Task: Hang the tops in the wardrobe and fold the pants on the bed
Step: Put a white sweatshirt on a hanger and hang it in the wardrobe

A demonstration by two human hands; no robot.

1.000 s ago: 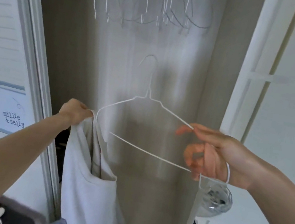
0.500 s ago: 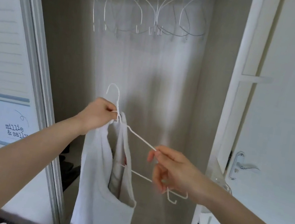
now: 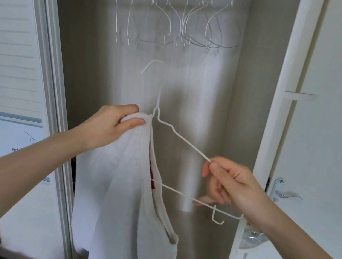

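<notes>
Top, white and sleeveless, hangs lengthwise in front of the open wardrobe, its left strap over the left arm of a white wire hanger. Left hand pinches that strap at the hanger's neck. Right hand pinches the bare right arm, which slopes down to the right. Unhung strap lies left of that grip, nearer the left hand. Rail hangers hang above, well apart.

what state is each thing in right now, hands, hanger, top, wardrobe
left hand: gripping the top's strap
right hand: pinching the hanger's arm
hanger: held, not on the rail
top: one strap on the hanger
wardrobe: open
spare hangers: on the rail, bare
</notes>
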